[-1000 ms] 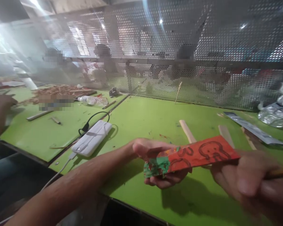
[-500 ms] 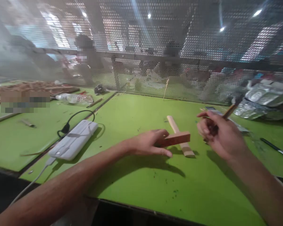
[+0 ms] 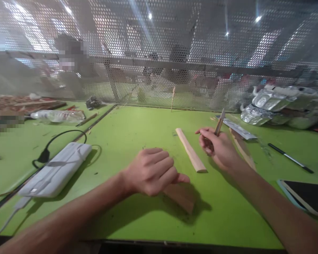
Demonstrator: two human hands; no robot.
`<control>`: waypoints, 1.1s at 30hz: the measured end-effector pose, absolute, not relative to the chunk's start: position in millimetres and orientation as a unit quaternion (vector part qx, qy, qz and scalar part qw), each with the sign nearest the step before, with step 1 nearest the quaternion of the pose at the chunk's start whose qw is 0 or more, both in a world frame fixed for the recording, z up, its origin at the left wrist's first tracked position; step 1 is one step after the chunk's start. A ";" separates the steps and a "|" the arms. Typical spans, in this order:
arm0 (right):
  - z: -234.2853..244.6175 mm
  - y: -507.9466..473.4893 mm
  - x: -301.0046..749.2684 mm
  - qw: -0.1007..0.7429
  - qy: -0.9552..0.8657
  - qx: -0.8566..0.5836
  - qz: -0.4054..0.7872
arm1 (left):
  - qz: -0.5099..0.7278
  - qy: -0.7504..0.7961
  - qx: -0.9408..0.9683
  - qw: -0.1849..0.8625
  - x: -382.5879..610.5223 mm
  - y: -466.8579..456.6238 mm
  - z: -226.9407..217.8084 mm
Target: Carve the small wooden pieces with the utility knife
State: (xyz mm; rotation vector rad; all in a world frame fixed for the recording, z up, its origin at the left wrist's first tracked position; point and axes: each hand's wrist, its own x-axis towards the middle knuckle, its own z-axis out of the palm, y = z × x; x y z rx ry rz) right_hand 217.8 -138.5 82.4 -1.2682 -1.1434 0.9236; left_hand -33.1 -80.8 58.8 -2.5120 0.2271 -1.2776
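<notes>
My left hand [image 3: 152,171] is curled, fingers closed, resting on a flat wooden piece [image 3: 181,197] that lies on the green table [image 3: 137,130]; only the piece's plain right end shows past the fingers. My right hand [image 3: 217,146] is closed around a thin brush or pen [image 3: 219,125] that points up and away. A plain wooden stick [image 3: 190,154] lies between the two hands. Another wooden strip [image 3: 242,150] lies just right of my right hand.
A white power bank [image 3: 55,169] with a black cable lies at the left. A plastic bottle [image 3: 57,115] lies farther back. Foil trays [image 3: 278,104] sit at the back right, a black pen [image 3: 290,157] and a dark tablet [image 3: 306,195] at the right. A perforated metal screen [image 3: 159,53] closes the back; people sit behind it.
The painted wooden piece went from held up in both hands down to the table under my left hand. My right hand let go and moved off to the right with the brush.
</notes>
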 end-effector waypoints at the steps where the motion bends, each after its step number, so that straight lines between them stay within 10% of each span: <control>1: 80.8 -137.9 218.0 0.565 -0.489 -0.538 0.390 | -0.452 0.090 -0.874 0.157 -34.1 -83.1 60.8; 17: 98.5 -170.4 190.5 0.431 -0.642 -0.425 0.470 | -0.297 -0.001 -0.911 -0.287 -22.4 -84.5 42.5; 33: 105.9 -174.0 179.0 0.382 -0.657 -0.406 0.507 | -0.290 0.006 -0.936 -0.199 -30.8 -84.7 54.0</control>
